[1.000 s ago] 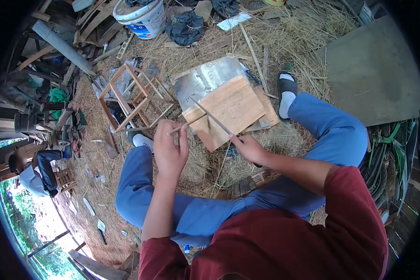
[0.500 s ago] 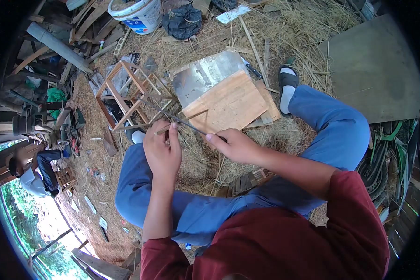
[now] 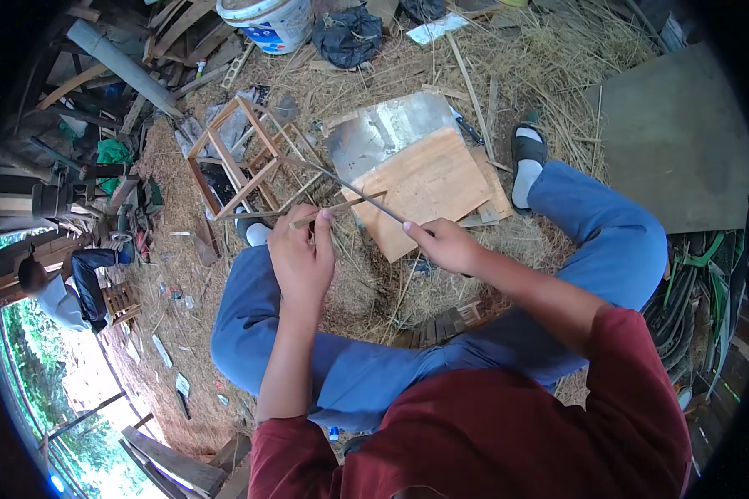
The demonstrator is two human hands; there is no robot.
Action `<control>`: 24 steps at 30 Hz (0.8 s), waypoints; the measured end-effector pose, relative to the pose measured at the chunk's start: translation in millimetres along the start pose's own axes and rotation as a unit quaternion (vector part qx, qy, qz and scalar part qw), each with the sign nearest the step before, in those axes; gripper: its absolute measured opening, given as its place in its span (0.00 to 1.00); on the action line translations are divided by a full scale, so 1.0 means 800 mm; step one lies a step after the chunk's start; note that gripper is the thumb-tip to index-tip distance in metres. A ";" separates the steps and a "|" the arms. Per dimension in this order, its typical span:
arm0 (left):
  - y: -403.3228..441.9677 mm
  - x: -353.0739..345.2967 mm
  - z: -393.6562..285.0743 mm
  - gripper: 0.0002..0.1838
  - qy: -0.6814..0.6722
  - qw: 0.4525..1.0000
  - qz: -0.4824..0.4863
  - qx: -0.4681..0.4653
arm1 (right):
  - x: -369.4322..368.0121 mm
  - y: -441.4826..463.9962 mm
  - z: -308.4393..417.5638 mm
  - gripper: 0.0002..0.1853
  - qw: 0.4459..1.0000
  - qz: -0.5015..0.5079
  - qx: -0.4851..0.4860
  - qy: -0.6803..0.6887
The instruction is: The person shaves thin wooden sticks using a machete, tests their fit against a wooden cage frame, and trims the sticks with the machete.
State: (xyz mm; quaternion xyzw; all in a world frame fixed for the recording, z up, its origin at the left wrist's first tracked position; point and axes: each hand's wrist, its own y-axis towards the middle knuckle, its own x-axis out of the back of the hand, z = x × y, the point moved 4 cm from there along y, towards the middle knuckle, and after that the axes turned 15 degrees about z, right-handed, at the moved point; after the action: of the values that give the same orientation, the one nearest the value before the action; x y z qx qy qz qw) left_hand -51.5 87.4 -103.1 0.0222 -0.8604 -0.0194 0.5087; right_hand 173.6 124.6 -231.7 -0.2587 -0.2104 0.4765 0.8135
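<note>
My left hand [image 3: 302,258] is closed on a thin wooden strip [image 3: 359,200], pinched between thumb and fingers. The strip points right, over the wooden board [image 3: 429,179]. My right hand [image 3: 443,246] grips the near end of a long, thin dark rod [image 3: 349,185], which may be a blade; its edge cannot be made out. The rod slants up and left, crossing the strip beyond my left fingertips; whether they touch I cannot tell. Left of the board stands an open wooden frame [image 3: 223,138] made of slats. Under the board's upper edge lies a shiny metal sheet [image 3: 383,125].
Straw covers the ground. A white bucket [image 3: 270,29] and a black plastic bag [image 3: 348,38] stand at the top. A grey panel [image 3: 674,137] lies at right, above coiled hoses [image 3: 682,295]. Another person [image 3: 62,287] sits at far left, near piled timber [image 3: 125,71].
The view has shifted slightly, moving the scene right and up. The rod now crosses the strip farther from my left thumb. Both hands keep their hold.
</note>
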 end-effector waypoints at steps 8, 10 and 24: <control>0.002 -0.002 -0.006 0.07 0.012 0.999 -0.011 -0.031 | 0.004 0.008 -0.042 0.34 0.999 -0.012 -0.032 0.009; 0.001 -0.004 -0.002 0.06 0.008 1.000 -0.013 -0.017 | -0.006 -0.001 -0.036 0.35 0.999 -0.012 -0.034 0.008; 0.005 0.002 -0.009 0.08 -0.040 0.999 0.004 -0.016 | 0.006 -0.006 -0.116 0.37 0.996 -0.049 -0.065 -0.032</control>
State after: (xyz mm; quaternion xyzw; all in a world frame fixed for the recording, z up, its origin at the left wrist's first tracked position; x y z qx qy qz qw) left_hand -45.6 90.9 -98.3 0.0102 -0.8798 -0.0319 0.4742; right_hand 233.5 106.1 -300.2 -0.2851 -0.2798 0.4294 0.8099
